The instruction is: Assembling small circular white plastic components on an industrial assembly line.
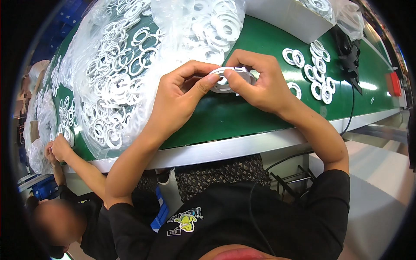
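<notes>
**Both hands pinch one white ring above the green desk**

The person's forearms rise from the lower edge and meet over the desk [225, 117], where the left hand [180, 97] and right hand [260, 82] close together on a white plastic ring [229, 78]. Each grip is nearly shut: thumbs and forefingers press on the rim from opposite sides, the left thumb across the near face, and the ring is held just clear of the green surface.

The ring looks thin, flat and very light, probably stiff enough to keep its shape but likely to flex or snap if bent hard. Its smooth plastic may slip, so the narrow rim, taken at opposite edges, seems the safest hold.

Left of the grip lies a clear bag of white rings [125, 73], heaped high. To the right of the grip, loose rings [318, 71] lie flat on the desk, near a black cable [352, 93]. Far left, another person's hands [55, 149] work at more rings.
</notes>
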The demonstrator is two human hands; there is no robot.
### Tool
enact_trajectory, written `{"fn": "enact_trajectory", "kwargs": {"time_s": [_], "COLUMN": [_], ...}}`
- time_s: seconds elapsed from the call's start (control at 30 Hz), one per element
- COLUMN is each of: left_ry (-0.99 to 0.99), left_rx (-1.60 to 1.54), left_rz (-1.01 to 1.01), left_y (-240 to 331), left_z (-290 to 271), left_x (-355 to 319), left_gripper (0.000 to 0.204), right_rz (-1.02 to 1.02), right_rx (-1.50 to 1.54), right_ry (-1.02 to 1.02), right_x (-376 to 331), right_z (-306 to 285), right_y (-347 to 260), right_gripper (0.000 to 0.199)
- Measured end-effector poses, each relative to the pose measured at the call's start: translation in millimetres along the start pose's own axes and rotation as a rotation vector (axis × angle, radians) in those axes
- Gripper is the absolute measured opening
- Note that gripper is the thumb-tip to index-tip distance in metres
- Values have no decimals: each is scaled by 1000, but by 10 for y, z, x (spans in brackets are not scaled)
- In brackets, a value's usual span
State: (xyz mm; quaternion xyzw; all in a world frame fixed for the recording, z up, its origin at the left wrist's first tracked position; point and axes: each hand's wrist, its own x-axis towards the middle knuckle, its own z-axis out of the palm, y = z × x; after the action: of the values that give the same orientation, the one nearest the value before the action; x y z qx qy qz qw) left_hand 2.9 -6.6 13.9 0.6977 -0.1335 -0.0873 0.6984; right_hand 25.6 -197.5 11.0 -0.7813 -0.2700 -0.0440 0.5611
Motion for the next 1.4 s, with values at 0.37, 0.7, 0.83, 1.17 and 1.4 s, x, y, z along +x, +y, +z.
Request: {"fn": "enact_trajectory", "kwargs": {"time_s": [0.37,0.7,0.83,1.17,1.4], "left_ry": [24,139,142,22,3], "left_rx": [0,-197,-150,-123,352], "left_rz": [16,-100,-112,-107,306], "left_y": [13,-24,30,-2,105], "left_z": [-8,4,-27,-2,15], "left_x": [-57,48,17,-5,-29], "left_gripper": [22,25,32,30,14], "right_rz": [-92,466,518,170,-60], "right_rx": [-13,343,413,608,-871], "right_ry": [11,-216,-397,71,262], "right_x": [-30,38,101,324,250], "right_z": [59,-97,-83,-681,-634], "right_y": [-20,-85,-20,39,274], "right_gripper": [18,30,29,36,30]}}
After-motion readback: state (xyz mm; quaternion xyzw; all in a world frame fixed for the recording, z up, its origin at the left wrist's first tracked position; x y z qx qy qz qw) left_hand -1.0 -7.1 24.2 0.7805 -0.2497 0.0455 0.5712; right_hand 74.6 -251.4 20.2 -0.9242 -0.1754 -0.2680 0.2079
